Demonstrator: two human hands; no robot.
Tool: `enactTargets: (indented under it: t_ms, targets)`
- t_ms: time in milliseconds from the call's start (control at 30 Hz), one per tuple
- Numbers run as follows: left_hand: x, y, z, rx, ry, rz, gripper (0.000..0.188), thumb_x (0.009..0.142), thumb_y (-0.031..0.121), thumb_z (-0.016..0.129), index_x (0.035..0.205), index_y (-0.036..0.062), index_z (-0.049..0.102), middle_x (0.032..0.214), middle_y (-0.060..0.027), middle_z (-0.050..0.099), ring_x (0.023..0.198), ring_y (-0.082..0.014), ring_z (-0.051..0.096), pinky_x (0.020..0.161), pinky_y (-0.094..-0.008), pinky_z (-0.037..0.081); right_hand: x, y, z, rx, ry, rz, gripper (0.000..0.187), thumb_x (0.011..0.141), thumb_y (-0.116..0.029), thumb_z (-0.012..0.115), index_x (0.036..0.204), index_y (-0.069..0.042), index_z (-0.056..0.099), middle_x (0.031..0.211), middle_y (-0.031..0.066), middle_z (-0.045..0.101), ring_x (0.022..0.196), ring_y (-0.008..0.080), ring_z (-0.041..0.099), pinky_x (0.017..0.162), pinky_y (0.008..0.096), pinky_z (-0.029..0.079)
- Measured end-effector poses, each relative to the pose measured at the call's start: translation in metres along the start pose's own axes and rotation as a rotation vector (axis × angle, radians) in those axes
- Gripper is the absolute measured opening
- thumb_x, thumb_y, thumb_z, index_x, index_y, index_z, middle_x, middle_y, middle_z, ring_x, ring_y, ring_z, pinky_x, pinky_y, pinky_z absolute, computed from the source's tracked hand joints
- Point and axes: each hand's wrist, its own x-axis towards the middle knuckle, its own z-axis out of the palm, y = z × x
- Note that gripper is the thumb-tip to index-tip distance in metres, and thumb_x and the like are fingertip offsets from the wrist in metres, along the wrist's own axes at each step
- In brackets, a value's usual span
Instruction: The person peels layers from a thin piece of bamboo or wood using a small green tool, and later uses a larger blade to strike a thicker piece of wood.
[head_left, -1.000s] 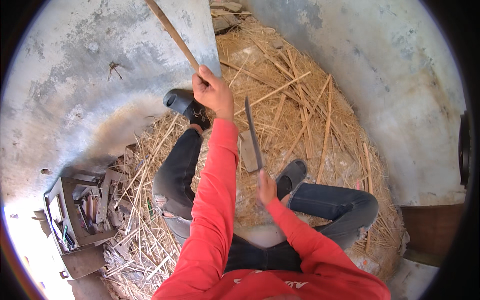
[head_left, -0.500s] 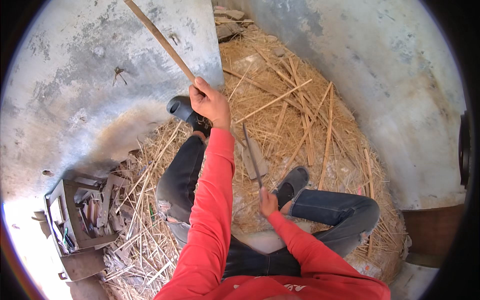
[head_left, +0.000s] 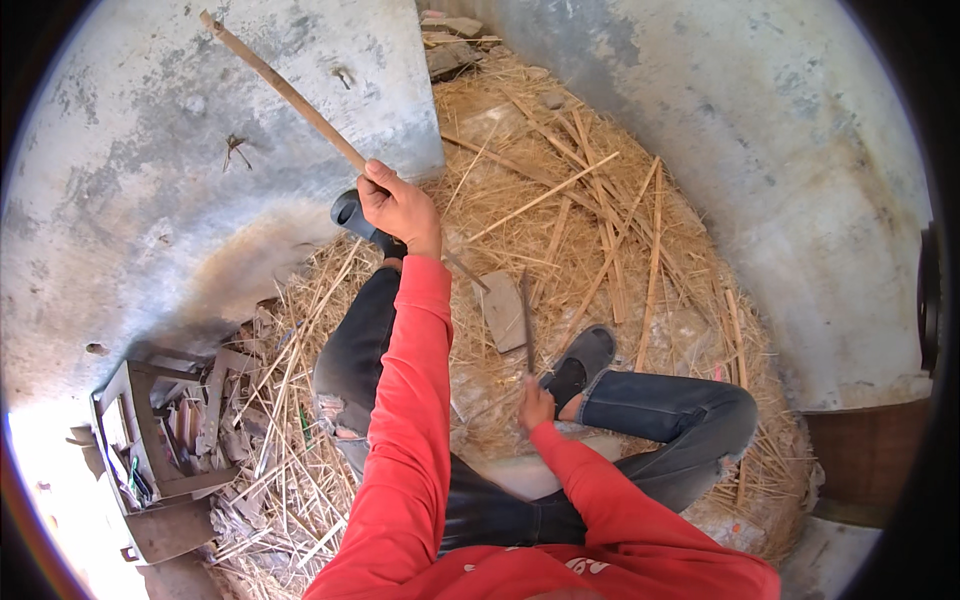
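Note:
My left hand (head_left: 402, 212) is closed round a long, thin wooden stick (head_left: 290, 95). One end slants up to the far left, and the other comes out below my hand toward a flat grey block (head_left: 502, 312) on the ground. In my right hand (head_left: 537, 404), low between my legs, is the handle of a narrow dark-bladed knife (head_left: 528, 325). Its blade points away from me, over the right edge of the block and apart from the stick.
Wood shavings and straw-like splinters (head_left: 470, 110) cover the ground. Long split strips (head_left: 610, 240) lie crossed at the far right. Grey walls (head_left: 770, 150) rise on both sides. A worn wooden frame with scraps (head_left: 150, 440) stands at the left. My legs are spread around the block.
My left hand and the stick have shifted a little left and nearer me, bringing the stick's far end into view. The knife has swung right, from slanting to nearly straight ahead.

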Motion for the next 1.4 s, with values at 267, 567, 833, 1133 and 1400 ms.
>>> enactTargets:
  t_ms: [267,567,833,1133,1400]
  targets:
    - [-0.002,0.003,-0.017,-0.080,-0.052,-0.053,0.047,0.112,0.035,0.052,0.076,0.0054,0.043,0.069,0.0042,0.037,0.067,-0.0075,0.032,0.058,-0.0282,0.029,0.029,-0.076,-0.024,0.411,-0.103,-0.014,0.050,0.108,-0.049,0.052,0.078,-0.009,0.049,0.056,0.0018,0.045,0.045,0.0128,0.048,0.041,0.0311,0.038]
    - [-0.009,0.006,-0.080,-0.394,-0.160,-0.167,0.043,0.113,0.033,0.049,0.075,0.0127,0.042,0.063,0.0062,0.041,0.053,-0.0033,0.034,0.044,-0.0222,0.026,0.018,-0.065,-0.028,0.156,-0.181,0.170,0.061,0.101,-0.058,0.060,0.071,-0.005,0.059,0.060,0.0058,0.057,0.041,0.0159,0.050,0.040,0.0328,0.042]
    - [0.002,0.007,-0.206,-0.250,-0.137,-0.264,0.040,0.114,0.034,0.044,0.081,0.0121,0.043,0.066,-0.0005,0.048,0.056,-0.0094,0.043,0.053,-0.0270,0.039,0.000,-0.265,-0.233,0.534,0.217,-0.173,0.036,0.101,-0.044,0.067,0.092,-0.009,0.064,0.057,-0.0047,0.047,0.039,0.0048,0.042,0.035,0.0239,0.030]
    - [-0.041,0.120,-0.327,-0.050,-0.244,-0.443,0.038,0.113,0.027,0.038,0.130,-0.0030,0.051,0.134,-0.0252,0.061,0.127,-0.0372,0.061,0.105,-0.0506,0.055,-0.006,-0.133,-0.474,-0.248,0.823,-0.168,0.049,0.099,-0.047,0.068,0.090,0.001,0.071,0.064,0.0054,0.059,0.048,0.0145,0.050,0.047,0.0348,0.039]
    - [-0.057,0.217,-0.427,-0.362,0.110,-0.582,0.050,0.106,0.019,0.046,0.147,-0.0083,0.038,0.147,-0.0239,0.052,0.138,-0.0343,0.052,0.123,-0.0494,0.041,-0.065,0.115,-0.403,-0.488,0.767,0.565,0.063,0.095,-0.056,0.065,0.096,0.006,0.074,0.089,0.0261,0.072,0.080,0.0361,0.070,0.080,0.0473,0.053]
